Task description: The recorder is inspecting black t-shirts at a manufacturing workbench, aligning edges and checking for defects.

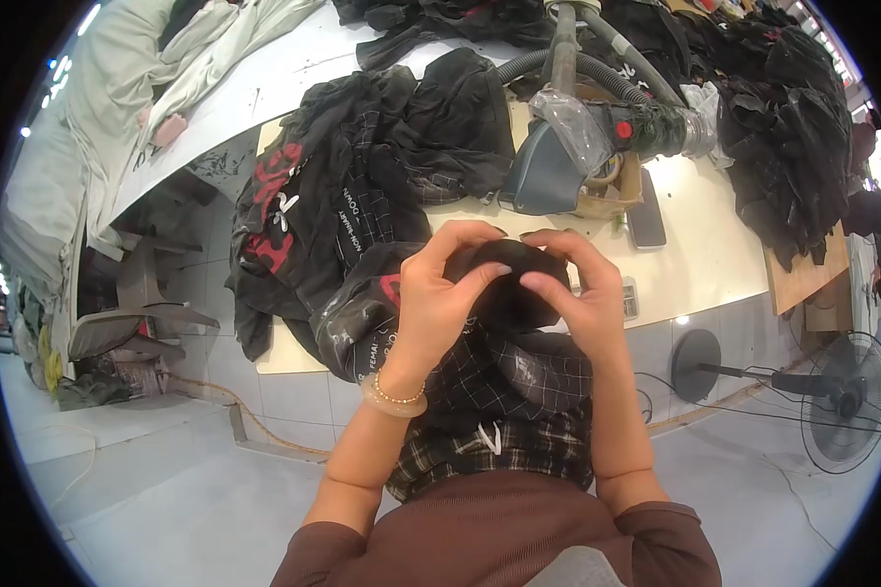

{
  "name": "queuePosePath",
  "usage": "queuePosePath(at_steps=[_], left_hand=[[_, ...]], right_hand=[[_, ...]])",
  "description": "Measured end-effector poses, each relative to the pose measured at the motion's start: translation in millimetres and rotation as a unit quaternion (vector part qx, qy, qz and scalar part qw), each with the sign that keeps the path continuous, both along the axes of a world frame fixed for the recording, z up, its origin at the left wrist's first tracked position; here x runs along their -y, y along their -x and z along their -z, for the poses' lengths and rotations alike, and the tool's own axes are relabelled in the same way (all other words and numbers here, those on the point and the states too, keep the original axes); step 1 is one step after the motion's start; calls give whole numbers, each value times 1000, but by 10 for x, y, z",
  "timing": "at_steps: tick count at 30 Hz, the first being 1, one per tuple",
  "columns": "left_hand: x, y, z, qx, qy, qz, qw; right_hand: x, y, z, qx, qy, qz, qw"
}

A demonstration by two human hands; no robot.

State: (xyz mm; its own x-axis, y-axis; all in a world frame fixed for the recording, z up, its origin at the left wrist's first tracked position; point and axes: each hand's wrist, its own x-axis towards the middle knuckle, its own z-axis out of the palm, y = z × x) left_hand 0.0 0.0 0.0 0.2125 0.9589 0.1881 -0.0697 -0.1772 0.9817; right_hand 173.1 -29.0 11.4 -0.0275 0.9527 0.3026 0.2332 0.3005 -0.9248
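My left hand (439, 293) and my right hand (578, 293) both grip the bunched top of a black garment with a thin white check pattern (519, 377). The cloth hangs from my fingers down onto my lap, in front of the table's near edge. A pale bangle and a thin bead bracelet sit on my left wrist (394, 396). Just left of my hands, a clear plastic bag with a black garment inside (362, 318) droops over the table edge.
A pile of black garments with red and white print (347, 186) lies on the cream table (715, 259). A steam iron with grey hoses (558, 161) rests behind my hands. More black clothes (793, 147) are heaped at the right. A floor fan (847, 401) lies at the lower right.
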Motion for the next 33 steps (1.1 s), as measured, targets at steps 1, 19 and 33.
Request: queuePosePath(at_steps=[1,19,33], left_hand=[[-1,-11,0,8,-12,-7,1000],[-92,-80,0,-116,-134,-92,980],[-158,-205,-31,-69,-113,-167,977]], right_hand=[[-11,11,19,6,-16,17,1000],[-82,255,242,54,-106,191,974],[-138,455,240,-74,-72,251,963]])
